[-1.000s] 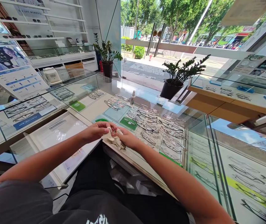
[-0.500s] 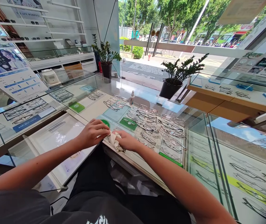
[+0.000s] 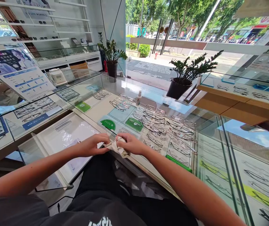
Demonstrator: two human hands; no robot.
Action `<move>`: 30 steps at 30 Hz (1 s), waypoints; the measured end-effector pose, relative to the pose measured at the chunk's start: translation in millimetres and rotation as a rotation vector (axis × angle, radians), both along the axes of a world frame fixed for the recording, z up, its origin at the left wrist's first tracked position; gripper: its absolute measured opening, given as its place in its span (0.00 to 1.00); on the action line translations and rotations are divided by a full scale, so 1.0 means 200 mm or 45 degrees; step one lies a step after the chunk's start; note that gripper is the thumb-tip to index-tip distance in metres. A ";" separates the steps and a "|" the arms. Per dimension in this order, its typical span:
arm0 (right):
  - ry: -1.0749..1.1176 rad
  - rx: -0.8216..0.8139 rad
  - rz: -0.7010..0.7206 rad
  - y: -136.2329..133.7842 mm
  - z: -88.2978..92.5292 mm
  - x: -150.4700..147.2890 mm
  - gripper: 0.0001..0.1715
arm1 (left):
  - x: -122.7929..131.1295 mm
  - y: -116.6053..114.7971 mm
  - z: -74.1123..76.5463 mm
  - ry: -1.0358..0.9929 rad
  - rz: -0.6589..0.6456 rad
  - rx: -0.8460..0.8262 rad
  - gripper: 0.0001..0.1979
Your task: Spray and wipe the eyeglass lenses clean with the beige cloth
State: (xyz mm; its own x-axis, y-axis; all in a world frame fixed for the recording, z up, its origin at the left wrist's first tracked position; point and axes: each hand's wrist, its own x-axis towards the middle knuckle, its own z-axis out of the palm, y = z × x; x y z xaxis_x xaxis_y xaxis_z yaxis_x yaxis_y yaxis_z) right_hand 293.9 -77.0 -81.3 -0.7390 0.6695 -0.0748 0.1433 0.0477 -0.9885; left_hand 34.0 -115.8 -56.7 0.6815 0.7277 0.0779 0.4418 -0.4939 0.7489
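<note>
A crumpled cream cloth [image 3: 118, 148] is bunched between my two hands over the front edge of the glass counter. My right hand [image 3: 131, 144] is closed around it, thumb on top and fingers curled over the far side. My left hand [image 3: 94, 145] pinches the left end of the cloth between thumb and fingers. Whatever the cloth may wrap is hidden in its folds. Just beyond my hands lie a green round card [image 3: 108, 124] and a green card with glasses on it [image 3: 134, 124]. Many eyeglasses [image 3: 152, 121] are spread to the right.
A small spray bottle [image 3: 138, 98] stands farther back on the counter. Left of my hands is a white tray-like panel [image 3: 65, 138] under glass. A printed sign [image 3: 26, 75] stands at the left, and a potted plant [image 3: 180, 86] is beyond the counter.
My left hand has moved lower beside the cloth, its fingers now curled at the cloth's left end. My right hand has shifted its grip on the cloth. The view has turned slightly left.
</note>
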 end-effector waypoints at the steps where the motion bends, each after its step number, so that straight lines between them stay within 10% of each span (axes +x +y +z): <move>1: -0.002 -0.017 0.008 0.00 0.00 0.00 0.13 | -0.03 -0.01 0.01 -0.012 -0.021 -0.179 0.15; 5: 0.089 -0.175 0.015 0.01 -0.03 0.00 0.21 | -0.25 0.00 0.02 -0.057 -0.057 -0.744 0.22; 9: 0.179 -0.301 0.006 0.01 -0.05 -0.01 0.22 | -0.51 0.04 -0.04 -0.260 0.244 -0.895 0.24; 18: 0.168 -0.287 0.004 0.01 -0.05 0.00 0.22 | -0.80 0.33 -0.27 -0.527 1.085 -0.661 0.23; 30: -0.050 0.325 -0.403 0.04 -0.06 0.06 0.11 | -0.92 0.93 -0.53 -0.539 1.381 -0.372 0.21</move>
